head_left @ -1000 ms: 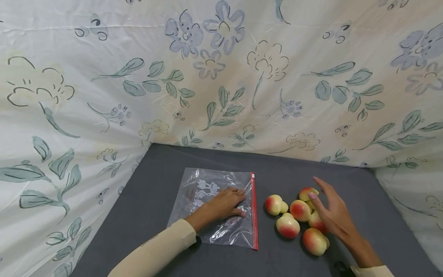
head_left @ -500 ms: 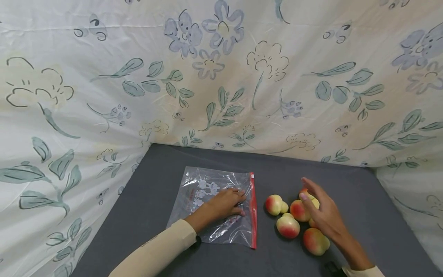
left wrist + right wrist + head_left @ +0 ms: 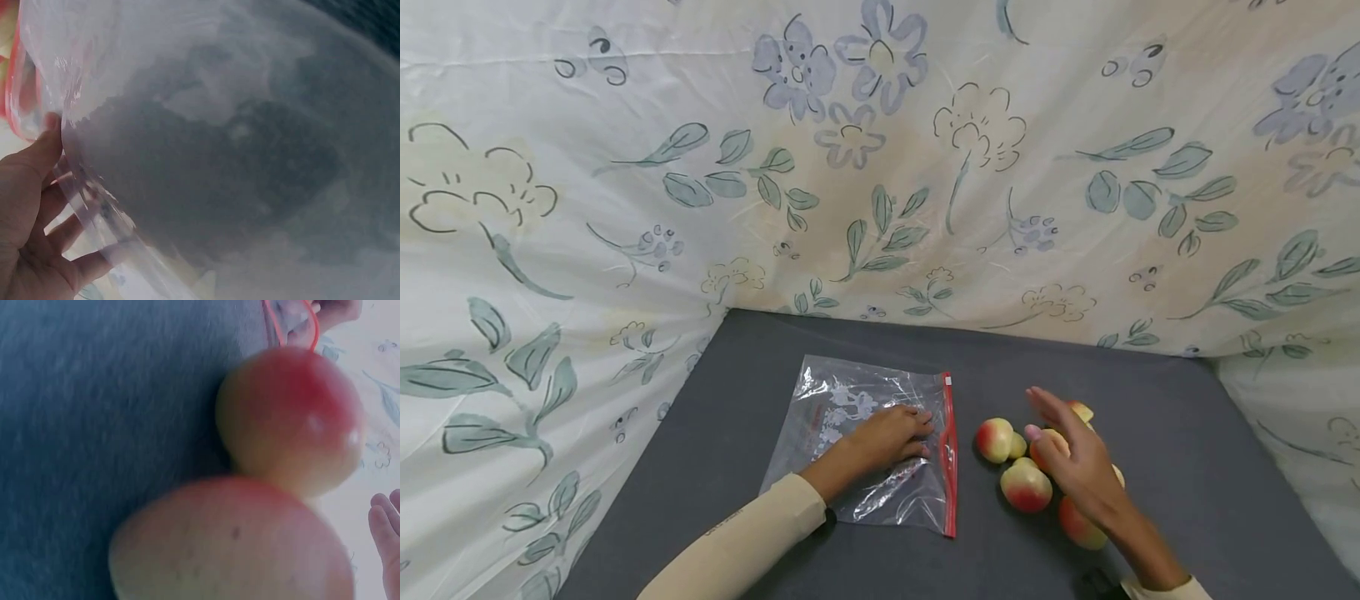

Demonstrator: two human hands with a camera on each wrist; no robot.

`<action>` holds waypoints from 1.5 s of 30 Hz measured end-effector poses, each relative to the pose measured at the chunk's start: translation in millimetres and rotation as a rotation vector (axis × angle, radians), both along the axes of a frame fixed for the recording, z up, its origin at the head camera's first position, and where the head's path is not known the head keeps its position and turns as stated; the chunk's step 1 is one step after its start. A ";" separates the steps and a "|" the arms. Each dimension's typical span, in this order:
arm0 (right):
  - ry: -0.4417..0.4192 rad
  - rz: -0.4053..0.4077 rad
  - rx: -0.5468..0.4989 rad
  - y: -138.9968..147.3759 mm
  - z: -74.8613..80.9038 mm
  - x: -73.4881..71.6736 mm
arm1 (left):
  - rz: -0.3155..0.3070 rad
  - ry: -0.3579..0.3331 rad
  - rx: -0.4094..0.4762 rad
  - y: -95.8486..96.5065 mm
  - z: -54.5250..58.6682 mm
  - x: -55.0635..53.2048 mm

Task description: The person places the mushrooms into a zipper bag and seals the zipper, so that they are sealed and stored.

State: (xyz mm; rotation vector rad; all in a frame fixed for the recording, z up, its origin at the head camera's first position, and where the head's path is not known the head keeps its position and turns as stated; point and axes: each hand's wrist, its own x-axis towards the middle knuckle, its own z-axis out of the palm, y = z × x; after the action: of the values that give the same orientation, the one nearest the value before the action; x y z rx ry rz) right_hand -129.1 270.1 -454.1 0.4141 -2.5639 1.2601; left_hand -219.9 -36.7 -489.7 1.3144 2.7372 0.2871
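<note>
A clear plastic zip bag (image 3: pixel 805 433) with a red zip edge (image 3: pixel 951 500) lies flat on the grey table. My left hand (image 3: pixel 887 437) pinches its film near that edge; the left wrist view shows the thumb on one side and fingers behind the plastic. The red edge gapes slightly there. Right of the bag sit several red-and-yellow fruits, including one with a small bulge (image 3: pixel 995 440) and a rounder one (image 3: pixel 1026 486). My right hand (image 3: pixel 1086 467) hovers over the cluster, fingers extended and holding nothing, hiding part of a fruit (image 3: pixel 1081 525).
A floral cloth (image 3: pixel 880 167) hangs behind and at both sides of the grey table (image 3: pixel 722 417). Two fruits fill much of the right wrist view, the nearer one (image 3: pixel 231 544) blurred.
My right hand has moved left across the fruits, towards the bag. The red edge near my left fingers has parted a little; the left hand has barely moved.
</note>
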 end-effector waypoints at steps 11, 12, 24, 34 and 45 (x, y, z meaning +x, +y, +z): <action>-0.092 0.101 -0.119 -26.8 0.9 9.1 | -0.014 -0.011 0.045 -4.1 -1.9 -0.7; -0.097 0.109 -0.125 -28.9 0.4 9.6 | -0.015 -0.016 0.048 -4.2 -1.6 -0.8; -0.104 0.180 -0.044 -52.6 -10.7 13.6 | -0.012 -0.070 0.065 -6.4 -5.1 -4.2; -0.179 0.210 0.018 -64.9 -22.0 18.3 | -0.013 -0.079 0.084 -6.5 -5.9 -4.2; -0.275 0.239 0.012 -72.3 -32.9 19.6 | -0.018 -0.088 0.090 -5.7 -2.6 -3.9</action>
State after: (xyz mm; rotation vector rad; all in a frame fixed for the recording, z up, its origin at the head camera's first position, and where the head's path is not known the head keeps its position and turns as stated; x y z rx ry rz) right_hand -109.5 197.7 -487.0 0.6027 -2.8175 1.4753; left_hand -223.9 -42.4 -492.3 1.3137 2.6670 0.4596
